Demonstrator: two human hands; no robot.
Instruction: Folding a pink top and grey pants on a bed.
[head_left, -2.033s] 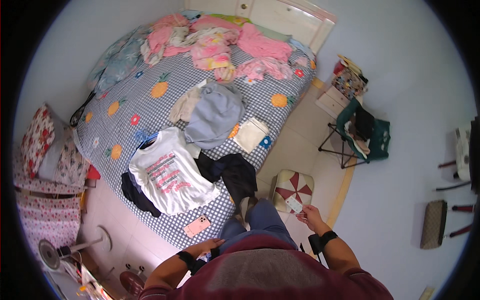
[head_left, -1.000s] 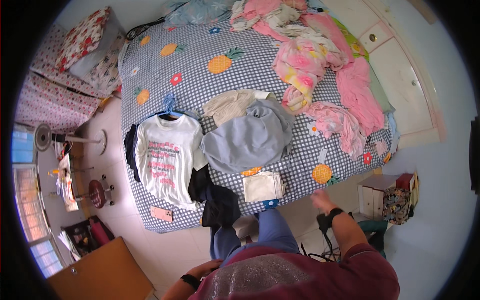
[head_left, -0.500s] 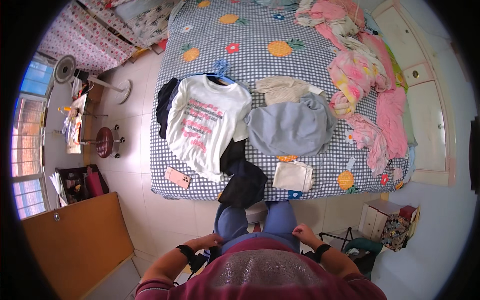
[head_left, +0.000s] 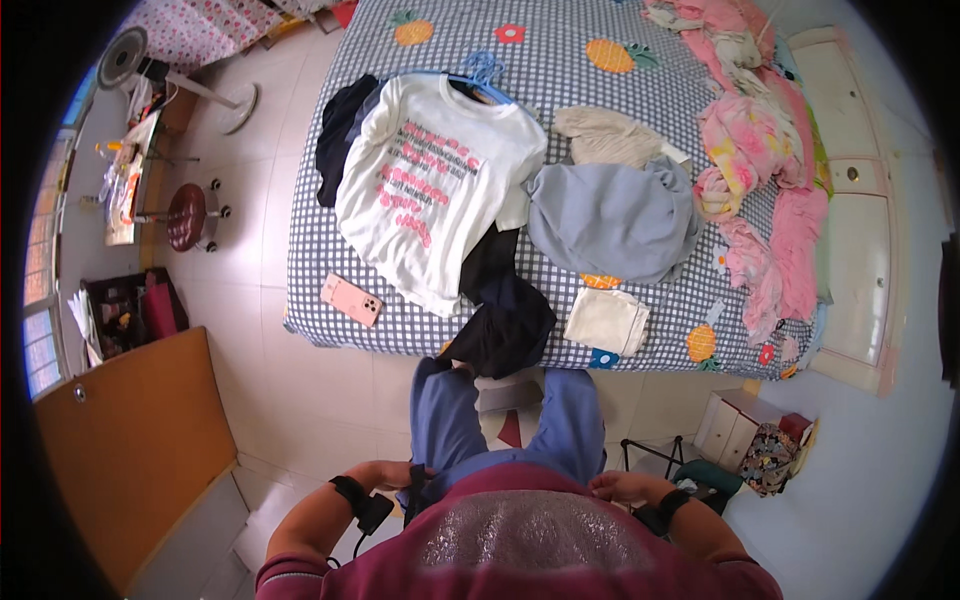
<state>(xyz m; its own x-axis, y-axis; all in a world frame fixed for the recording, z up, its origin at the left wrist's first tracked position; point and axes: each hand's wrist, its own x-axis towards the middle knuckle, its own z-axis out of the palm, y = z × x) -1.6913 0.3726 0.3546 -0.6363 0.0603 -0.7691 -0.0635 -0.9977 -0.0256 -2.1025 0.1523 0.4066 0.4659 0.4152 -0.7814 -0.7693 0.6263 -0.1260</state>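
Both of my hands are down at my waist. My left hand (head_left: 393, 475) is beside my left hip; a black strap and the trousers hide its fingertips. At the right hip, my right hand (head_left: 622, 486) has curled fingers against the hem of the maroon shirt (head_left: 530, 530), and what they pinch does not show. On the bed in front lies a white printed T-shirt (head_left: 425, 190) over blue hangers (head_left: 483, 68) and dark clothes (head_left: 503, 325). To its right are a grey-blue garment (head_left: 615, 220), a beige garment (head_left: 605, 135) and a folded cream cloth (head_left: 607, 320).
A pink phone (head_left: 351, 299) lies near the checked bed's (head_left: 300, 290) front left edge. Pink bedding (head_left: 760, 150) is heaped at the right. Left stand a fan (head_left: 237, 108), a round stool (head_left: 187, 217) and a brown board (head_left: 135, 450); a small drawer cabinet (head_left: 727, 430) is at the right.
My view has shifted and tilted, so the bed and clothes sit higher and turned slightly. My right hand has moved in from beside the hip to the shirt hem. The clothes lie as before.
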